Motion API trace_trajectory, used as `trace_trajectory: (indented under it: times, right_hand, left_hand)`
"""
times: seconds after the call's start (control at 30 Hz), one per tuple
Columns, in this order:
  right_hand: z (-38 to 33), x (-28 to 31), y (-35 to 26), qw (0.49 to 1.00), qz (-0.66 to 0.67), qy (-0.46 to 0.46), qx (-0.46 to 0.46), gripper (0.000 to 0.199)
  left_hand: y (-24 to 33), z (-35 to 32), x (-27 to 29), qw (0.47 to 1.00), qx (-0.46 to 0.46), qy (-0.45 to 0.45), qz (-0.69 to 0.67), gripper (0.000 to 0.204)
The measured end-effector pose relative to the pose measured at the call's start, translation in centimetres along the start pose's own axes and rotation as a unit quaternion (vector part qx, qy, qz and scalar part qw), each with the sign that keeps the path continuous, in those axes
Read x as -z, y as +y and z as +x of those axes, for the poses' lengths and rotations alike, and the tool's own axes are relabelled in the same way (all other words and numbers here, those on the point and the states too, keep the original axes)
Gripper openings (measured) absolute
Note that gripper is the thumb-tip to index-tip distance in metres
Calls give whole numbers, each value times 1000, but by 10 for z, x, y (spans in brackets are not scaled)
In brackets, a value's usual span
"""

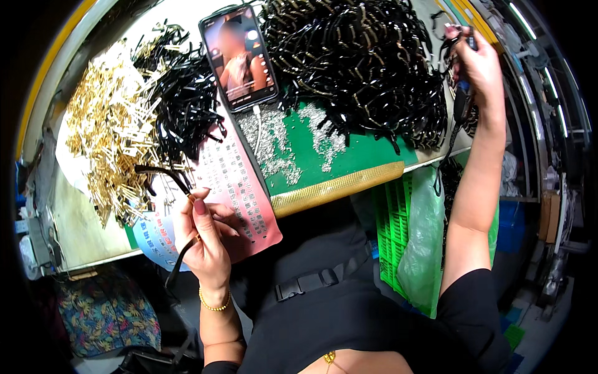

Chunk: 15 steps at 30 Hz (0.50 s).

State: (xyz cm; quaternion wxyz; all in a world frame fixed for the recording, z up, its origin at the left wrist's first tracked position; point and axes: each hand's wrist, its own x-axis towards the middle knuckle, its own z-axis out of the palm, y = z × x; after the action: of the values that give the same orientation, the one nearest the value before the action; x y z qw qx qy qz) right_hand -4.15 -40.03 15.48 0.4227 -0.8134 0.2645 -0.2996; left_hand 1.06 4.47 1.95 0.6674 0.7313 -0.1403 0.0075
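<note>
My left hand [205, 240] pinches a thin black curved strip [168, 177] with a small gold end, held over the near edge of the table. Beside it lie a heap of gold metal pieces [109, 134] and a heap of black strips [184, 103]. My right hand [476, 65] is raised far right, fingers closed around a dark tool [462, 103] with black strips hanging by it. A large pile of black strips [358, 62] with gold ends fills the back of the table.
A phone [238, 56] with a lit screen leans at the back centre, cable attached. Small silver screws [274, 140] are scattered on a green mat [349, 156]. A pink printed sheet [240, 187] lies near. Green crates [392, 224] and a plastic bag [420, 243] stand below right.
</note>
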Motion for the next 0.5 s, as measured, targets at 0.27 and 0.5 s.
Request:
trace_trajectory:
  times: [0.27, 0.5]
  right_hand:
    - [27, 8, 4, 999, 40, 11, 1, 36]
    - [-42, -22, -59, 995, 50, 38, 72, 36]
  left_hand:
    - [-1, 4, 9, 996, 44, -35, -65, 27]
    - [-1, 5, 10, 996, 30, -17, -78, 29]
